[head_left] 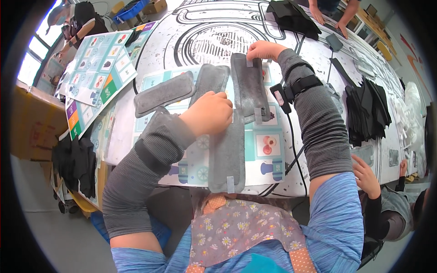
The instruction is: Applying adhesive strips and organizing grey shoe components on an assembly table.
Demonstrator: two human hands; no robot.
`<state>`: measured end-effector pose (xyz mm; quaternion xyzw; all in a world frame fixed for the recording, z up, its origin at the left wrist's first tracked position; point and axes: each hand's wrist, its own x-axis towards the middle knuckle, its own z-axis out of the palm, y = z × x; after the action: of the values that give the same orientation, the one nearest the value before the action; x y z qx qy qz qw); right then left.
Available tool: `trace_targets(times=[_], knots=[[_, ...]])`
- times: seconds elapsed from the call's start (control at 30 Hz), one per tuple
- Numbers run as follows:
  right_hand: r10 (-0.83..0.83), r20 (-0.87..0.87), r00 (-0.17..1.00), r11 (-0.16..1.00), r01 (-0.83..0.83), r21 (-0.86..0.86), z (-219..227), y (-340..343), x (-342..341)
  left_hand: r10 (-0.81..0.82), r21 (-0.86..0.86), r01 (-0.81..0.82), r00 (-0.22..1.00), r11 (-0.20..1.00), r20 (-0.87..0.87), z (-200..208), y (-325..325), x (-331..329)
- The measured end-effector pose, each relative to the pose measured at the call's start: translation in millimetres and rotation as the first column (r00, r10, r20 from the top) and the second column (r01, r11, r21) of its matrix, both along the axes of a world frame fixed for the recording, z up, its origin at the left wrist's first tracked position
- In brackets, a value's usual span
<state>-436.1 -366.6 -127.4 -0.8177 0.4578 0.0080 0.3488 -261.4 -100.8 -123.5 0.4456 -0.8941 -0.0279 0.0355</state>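
Observation:
Several grey plush padded strips lie on a printed sheet (268, 166) in front of me. My right hand (265, 51) pinches the far end of one darker grey padded strip (249, 88), where a small pale tab shows. Closed over the middle of the group is my left hand (211, 113); its fingertips are hidden, so what they hold cannot be made out. Under and beside it, a long grey padded strip (227, 154) reaches to the table's near edge, with a pale tab at its near end. Another padded strip (166, 93) lies aslant at the left, and one more (211, 79) lies beyond my left hand.
Printed sheets (98, 68) overhang the table's left side near a cardboard box (38, 123). Black fabric pieces lie in a pile (366, 109) at the right and another (295, 18) at the far side. A black cable (296, 150) runs beside my right arm. Other people work around the table.

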Motion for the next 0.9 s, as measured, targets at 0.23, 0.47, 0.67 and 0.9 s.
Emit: trace_targets(times=[0.23, 0.47, 0.67, 0.9], knots=[[-0.090, 0.194, 0.977, 0.996, 0.091, 0.002, 21, 19, -20, 0.018, 0.034, -0.018, 1.000, 0.999, 0.021, 2, 2, -3], [-0.284, 0.156, 0.946, 0.958, 0.284, 0.023, 12, 15, -62, 0.036, 0.008, -0.038, 0.990, 0.999, 0.137, 7, 4, -13], [-0.439, 0.188, 0.879, 0.895, 0.447, -0.001, 20, 22, -113, -0.008, -0.019, 0.011, 0.984, 1.000, 0.176, 8, 5, -12], [-0.360, 0.348, 0.865, 0.910, 0.408, -0.074, 79, 55, -191, -0.187, -0.070, 0.206, 0.958, 0.976, 0.217, 4, -3, -4]])
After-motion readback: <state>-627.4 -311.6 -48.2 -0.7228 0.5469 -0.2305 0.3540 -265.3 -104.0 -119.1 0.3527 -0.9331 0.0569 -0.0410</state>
